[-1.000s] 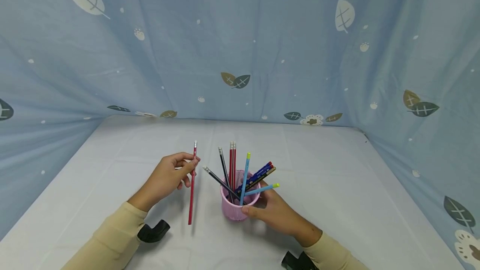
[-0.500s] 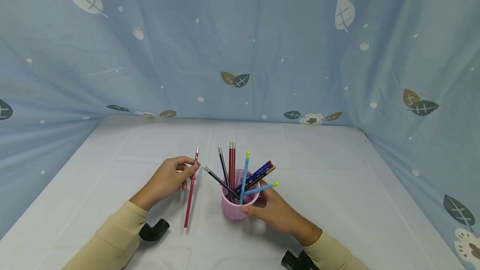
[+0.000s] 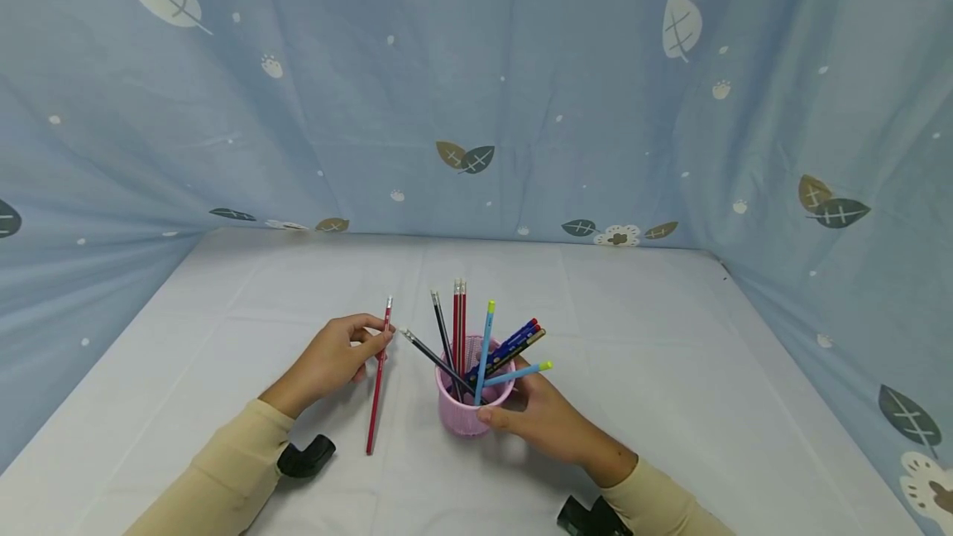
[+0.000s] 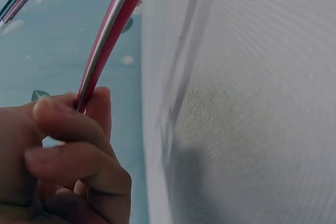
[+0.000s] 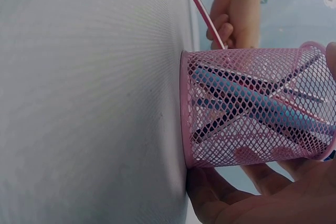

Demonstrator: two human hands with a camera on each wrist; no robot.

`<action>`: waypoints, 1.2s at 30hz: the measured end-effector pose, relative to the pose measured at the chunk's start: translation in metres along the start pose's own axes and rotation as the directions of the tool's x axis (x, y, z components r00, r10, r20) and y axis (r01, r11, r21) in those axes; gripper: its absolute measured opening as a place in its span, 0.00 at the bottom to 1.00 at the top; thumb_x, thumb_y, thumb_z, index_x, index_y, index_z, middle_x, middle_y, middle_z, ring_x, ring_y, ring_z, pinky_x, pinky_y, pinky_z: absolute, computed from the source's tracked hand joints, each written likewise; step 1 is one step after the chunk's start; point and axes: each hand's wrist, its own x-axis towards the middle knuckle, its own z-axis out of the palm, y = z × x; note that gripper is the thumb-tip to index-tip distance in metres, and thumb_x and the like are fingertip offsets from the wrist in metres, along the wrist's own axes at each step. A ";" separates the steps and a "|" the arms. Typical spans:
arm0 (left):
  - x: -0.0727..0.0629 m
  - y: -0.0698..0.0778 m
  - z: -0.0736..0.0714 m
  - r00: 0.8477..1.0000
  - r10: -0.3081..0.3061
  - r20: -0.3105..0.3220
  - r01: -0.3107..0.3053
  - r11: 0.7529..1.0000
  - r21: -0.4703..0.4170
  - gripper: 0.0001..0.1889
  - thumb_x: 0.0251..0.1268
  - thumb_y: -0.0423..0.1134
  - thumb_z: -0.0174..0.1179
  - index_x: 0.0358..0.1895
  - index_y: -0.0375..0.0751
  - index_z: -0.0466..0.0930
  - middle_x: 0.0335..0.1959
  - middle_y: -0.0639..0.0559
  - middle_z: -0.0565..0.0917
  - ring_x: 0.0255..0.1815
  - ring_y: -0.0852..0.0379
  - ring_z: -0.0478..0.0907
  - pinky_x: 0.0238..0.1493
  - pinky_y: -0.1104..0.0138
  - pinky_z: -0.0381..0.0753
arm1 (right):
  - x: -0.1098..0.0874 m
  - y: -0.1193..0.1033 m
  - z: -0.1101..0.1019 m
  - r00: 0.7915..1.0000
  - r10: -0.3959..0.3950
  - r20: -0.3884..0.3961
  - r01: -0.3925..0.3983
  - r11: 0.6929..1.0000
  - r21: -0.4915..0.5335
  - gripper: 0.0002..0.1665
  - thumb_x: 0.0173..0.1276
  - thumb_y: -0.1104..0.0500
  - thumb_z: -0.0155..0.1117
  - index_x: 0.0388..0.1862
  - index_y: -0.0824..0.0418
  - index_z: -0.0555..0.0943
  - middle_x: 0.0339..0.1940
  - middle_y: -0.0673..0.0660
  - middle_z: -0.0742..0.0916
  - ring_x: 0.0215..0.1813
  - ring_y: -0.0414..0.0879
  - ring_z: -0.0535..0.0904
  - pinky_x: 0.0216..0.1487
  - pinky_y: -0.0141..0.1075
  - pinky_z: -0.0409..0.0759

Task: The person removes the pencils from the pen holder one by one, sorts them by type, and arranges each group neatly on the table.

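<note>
My left hand (image 3: 332,356) pinches a red pencil (image 3: 376,404) near its upper, eraser end, between thumb and fingertips. The pencil slants, its lower end pointing toward me, to the left of a pink mesh pen cup (image 3: 463,418). My right hand (image 3: 547,420) grips that cup from the right, thumb on the near side; in the right wrist view its fingers lie along the mesh wall (image 5: 252,108). Standing in the cup are several pencils: dark ones (image 3: 439,317), red ones (image 3: 459,304), light blue ones (image 3: 486,342) with yellow-green ends, and dark blue ones (image 3: 514,343).
A white cloth (image 3: 640,337) covers the table, and the cup stands on it. Behind hangs a blue curtain (image 3: 342,89) with leaf prints, also closing off both sides. Black wrist-worn devices (image 3: 307,457) sit beneath the forearms.
The left hand has shifted slightly down and tilted the red pencil, so its lower end has swung left and nearer to me. The right hand and the cup have hardly moved.
</note>
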 end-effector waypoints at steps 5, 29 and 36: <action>0.000 -0.001 0.000 1.000 -0.003 0.008 0.003 1.000 -0.004 0.15 0.74 0.43 0.58 0.58 0.43 0.79 0.35 0.48 0.84 0.16 0.57 0.72 0.15 0.69 0.67 | 0.000 0.000 0.000 1.000 0.006 0.000 -0.006 1.000 -0.009 0.49 0.69 0.47 0.68 0.80 0.57 0.55 0.56 0.56 0.83 0.58 0.46 0.80 0.60 0.30 0.77; 0.002 -0.006 0.002 1.000 0.003 0.026 -0.002 0.999 -0.042 0.18 0.76 0.40 0.55 0.63 0.41 0.76 0.38 0.46 0.85 0.19 0.55 0.76 0.18 0.65 0.76 | 0.000 0.002 0.000 1.000 -0.018 -0.001 0.018 1.000 -0.013 0.46 0.69 0.47 0.67 0.79 0.57 0.57 0.57 0.57 0.82 0.59 0.48 0.81 0.59 0.31 0.78; 0.003 -0.007 0.003 1.000 0.006 0.025 -0.005 0.999 -0.048 0.23 0.74 0.36 0.56 0.68 0.37 0.70 0.37 0.45 0.86 0.20 0.55 0.77 0.20 0.64 0.78 | 0.000 0.004 0.000 1.000 -0.023 -0.003 0.023 0.999 -0.027 0.45 0.70 0.46 0.67 0.78 0.59 0.58 0.56 0.58 0.83 0.59 0.48 0.81 0.61 0.36 0.80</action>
